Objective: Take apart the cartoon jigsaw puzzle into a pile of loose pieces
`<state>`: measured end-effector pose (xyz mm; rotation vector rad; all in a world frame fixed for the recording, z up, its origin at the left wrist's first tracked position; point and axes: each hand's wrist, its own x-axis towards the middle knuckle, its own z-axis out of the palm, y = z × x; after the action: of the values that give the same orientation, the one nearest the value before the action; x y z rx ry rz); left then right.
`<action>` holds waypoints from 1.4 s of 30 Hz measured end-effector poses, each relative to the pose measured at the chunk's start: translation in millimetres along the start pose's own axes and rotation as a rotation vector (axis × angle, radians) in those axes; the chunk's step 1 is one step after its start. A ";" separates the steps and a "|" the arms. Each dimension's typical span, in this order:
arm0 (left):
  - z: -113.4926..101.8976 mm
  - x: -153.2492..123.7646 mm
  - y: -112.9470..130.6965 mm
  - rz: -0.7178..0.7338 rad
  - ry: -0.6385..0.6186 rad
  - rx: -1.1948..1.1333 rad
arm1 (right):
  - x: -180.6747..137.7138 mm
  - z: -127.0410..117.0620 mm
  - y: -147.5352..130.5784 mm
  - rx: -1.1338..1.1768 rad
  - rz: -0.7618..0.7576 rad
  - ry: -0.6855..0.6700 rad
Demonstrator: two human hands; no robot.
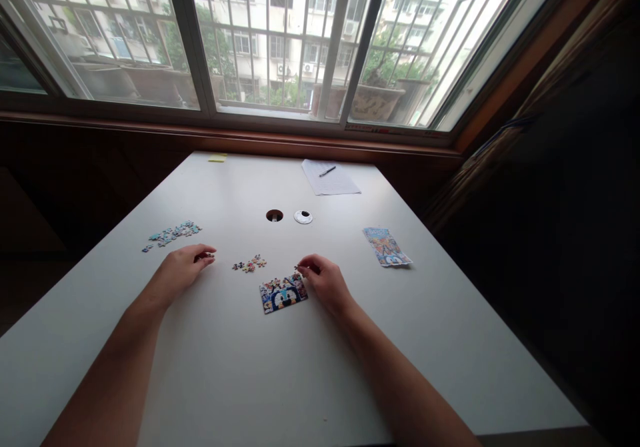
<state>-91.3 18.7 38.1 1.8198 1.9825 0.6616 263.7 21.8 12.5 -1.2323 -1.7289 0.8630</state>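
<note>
Near the middle of the white surface point(215, 360) lies the part-joined puzzle point(283, 295), right hand point(329, 284) at its 2 o'clock, fingertips pinched on a puzzle piece point(298, 270) by the ragged far edge. Left hand point(179, 271), well apart at 10 o'clock, fingers curled in, can't tell if gripping anything. Risk: uneven pressing could pop joined sections loose; a careless left-hand sweep could scatter loose pieces point(249, 267) at 11 o'clock.
</note>
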 end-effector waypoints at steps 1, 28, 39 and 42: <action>-1.4 0.2 -3.1 -0.004 0.003 -0.011 | 0.4 -0.4 1.0 0.004 0.001 0.008; -6.4 3.3 -16.7 -0.003 0.181 0.127 | 2.7 -3.7 1.2 0.019 0.003 0.002; -3.5 7.7 -22.0 -0.003 0.240 0.184 | 2.3 -4.9 0.0 0.002 0.017 -0.012; -3.5 8.8 -22.1 -0.006 0.282 0.182 | 1.9 -4.7 1.6 0.002 0.015 -0.015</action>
<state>-112.2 25.8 28.8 1.9111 2.2950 0.7972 268.3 24.5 13.5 -1.2414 -1.7329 0.8847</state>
